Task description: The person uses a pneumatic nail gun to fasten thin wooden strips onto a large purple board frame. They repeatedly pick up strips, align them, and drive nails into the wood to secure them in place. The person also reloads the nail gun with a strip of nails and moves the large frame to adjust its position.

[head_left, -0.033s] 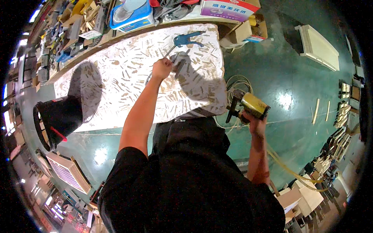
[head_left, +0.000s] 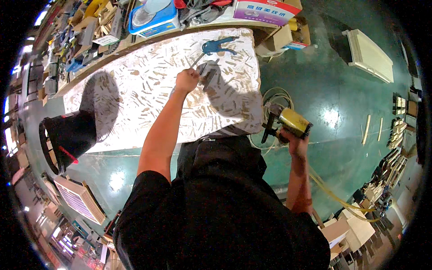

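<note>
My right hand (head_left: 298, 140) is wrapped round the grip of a yellow and black air nail gun (head_left: 293, 122), held out over the floor just right of the table. Over the white, brown-marked tabletop (head_left: 144, 99) my left hand (head_left: 187, 81) is closed, fingers curled. What it holds, if anything, is too small to make out. Just beyond those fingers lies a blue air blow gun (head_left: 219, 46), its thin nozzle pointing back toward the hand. A slim dark strip shows beside the fingertips, partly lost in the shadow there.
A black bin (head_left: 69, 135) stands at the table's left end. Along the far side, a shelf carries a blue tub (head_left: 153, 20), a purple-and-white carton (head_left: 265, 12) and wood offcuts (head_left: 107, 22). Coiled hose (head_left: 278, 96) lies by the right edge; pale panels (head_left: 370, 55) rest on the green floor.
</note>
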A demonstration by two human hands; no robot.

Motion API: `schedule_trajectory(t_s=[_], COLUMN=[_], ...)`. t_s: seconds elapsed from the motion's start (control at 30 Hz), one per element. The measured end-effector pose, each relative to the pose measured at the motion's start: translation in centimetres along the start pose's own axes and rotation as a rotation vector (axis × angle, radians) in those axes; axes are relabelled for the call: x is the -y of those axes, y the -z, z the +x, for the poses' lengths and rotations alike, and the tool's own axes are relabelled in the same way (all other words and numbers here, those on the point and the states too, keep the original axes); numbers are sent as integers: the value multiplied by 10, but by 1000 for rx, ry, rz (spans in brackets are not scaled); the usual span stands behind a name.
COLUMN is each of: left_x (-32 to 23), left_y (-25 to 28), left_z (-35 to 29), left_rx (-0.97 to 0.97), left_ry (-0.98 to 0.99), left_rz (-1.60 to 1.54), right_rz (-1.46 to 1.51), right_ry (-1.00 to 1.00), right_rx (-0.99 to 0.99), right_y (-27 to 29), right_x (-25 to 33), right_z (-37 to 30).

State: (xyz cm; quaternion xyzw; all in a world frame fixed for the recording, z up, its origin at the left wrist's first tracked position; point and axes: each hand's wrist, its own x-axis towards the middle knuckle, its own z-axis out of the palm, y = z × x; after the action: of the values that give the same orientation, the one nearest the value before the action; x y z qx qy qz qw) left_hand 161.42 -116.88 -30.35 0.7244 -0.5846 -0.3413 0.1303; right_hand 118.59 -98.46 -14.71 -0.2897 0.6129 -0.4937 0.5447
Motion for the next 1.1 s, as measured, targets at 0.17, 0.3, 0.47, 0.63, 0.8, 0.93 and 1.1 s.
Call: schedule_trajectory(t_s=[0.17,0.3,0.47,0.63,0.8,0.93,1.1], left_x=[21,16,49,18,54,46,63], left_y=[15,7,-38,-16,-16,-14,-15], left_z=[-6,-17,-32,-58,-79,-94,-96], left_rx=[100,167,17,61,-146,-213,-118], left_ry=[-52,38,-91,104,72,12,93], left_rz=[293,207,367,213,225,215,100], right_rz=[-159,-86,-288,-306,-325,-223,-282], right_ry=[-54,-177,-175,-144,-172,-185,-202], right_rx=[92,176,505,622,634,626,572], right_y=[-22,-60,-72,-97,-111,-107,-97], right_x=[11,19,-53,-80,-75,-72,-71], right_z=[-1,-1,51,91,97,97,94])
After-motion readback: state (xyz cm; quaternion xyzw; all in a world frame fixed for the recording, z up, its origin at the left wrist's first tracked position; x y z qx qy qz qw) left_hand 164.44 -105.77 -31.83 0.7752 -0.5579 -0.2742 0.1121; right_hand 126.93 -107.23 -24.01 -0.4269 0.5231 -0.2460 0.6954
